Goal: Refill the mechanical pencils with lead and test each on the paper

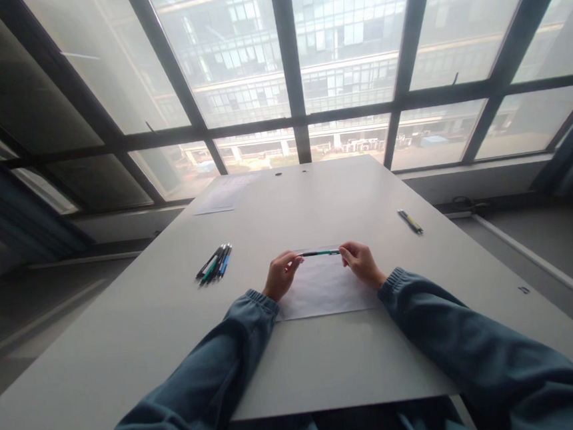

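head view. both arms in blue-grey sleeves reach out over a pale table (129, 362). left hand (280, 276) and right hand (361, 263) hold one pen (320, 253) between them, level and crosswise, each hand pinching an end with fingertips closed on it. pen is dark with a green stretch toward the right end; lifted just over the far edge of a sheet of white paper (323, 292) lying flat in front of the body. whether the pen touches the sheet cannot be told from here.

to the left, near the left hand but apart from it, a bundle of pens (214, 264), dark, green and blue, lying side by side, tips pointing toward the near left. to the right, well apart, a lone pen (410, 221) with a yellow band lies by itself at an angle. far end of the table: a second sheet (222, 195), plus two small dark holes in the tabletop.

progress, judged: the held pen looks whole, no gap showing between its halves, so pulling apart or pushing together seems barely begun or just finished; cannot tell which. the paper shows no marks. the bundle at left reads as untouched stock, the lone pen at right as set aside.

beyond: big windows, dark frames, an office block outside.
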`<state>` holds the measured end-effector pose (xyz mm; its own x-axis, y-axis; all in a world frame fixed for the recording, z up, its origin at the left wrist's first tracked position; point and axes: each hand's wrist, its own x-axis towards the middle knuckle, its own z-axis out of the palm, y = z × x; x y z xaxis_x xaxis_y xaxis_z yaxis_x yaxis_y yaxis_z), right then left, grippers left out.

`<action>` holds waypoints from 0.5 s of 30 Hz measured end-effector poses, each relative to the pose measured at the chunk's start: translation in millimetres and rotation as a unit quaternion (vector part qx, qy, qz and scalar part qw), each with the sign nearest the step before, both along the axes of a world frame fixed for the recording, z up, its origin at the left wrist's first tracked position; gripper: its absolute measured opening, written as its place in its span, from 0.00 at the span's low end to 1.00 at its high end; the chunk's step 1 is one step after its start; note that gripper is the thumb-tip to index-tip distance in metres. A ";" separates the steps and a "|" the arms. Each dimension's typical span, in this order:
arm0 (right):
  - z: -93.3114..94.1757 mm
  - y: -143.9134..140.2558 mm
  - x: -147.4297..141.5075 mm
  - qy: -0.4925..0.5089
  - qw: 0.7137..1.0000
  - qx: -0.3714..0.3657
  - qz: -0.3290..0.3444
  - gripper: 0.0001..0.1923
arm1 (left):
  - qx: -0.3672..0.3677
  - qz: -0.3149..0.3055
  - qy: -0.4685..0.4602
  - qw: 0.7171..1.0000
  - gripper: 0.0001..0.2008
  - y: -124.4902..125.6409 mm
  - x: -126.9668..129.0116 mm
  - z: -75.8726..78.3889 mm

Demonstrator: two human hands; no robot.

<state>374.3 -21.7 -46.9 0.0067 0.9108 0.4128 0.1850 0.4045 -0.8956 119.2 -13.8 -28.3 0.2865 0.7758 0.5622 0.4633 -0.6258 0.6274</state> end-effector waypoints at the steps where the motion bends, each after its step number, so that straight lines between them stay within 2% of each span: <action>1: 0.0 0.0 -0.1 0.001 1.000 0.000 0.000 0.18 | -0.005 0.006 -0.004 1.000 0.17 0.5 0.0 -0.7; 4: 0.2 -0.2 -0.3 0.005 1.000 -0.001 0.001 0.19 | -0.022 0.022 -0.026 0.999 0.14 2.5 0.1 -3.4; 10: 0.5 -0.7 -0.2 0.001 1.000 0.002 -0.007 0.18 | -0.018 0.012 -0.047 0.999 0.18 3.5 0.5 -5.8; 15: -1.3 0.5 0.1 0.001 1.000 0.003 -0.007 0.18 | 0.001 0.032 -0.036 0.999 0.11 2.6 1.5 -4.8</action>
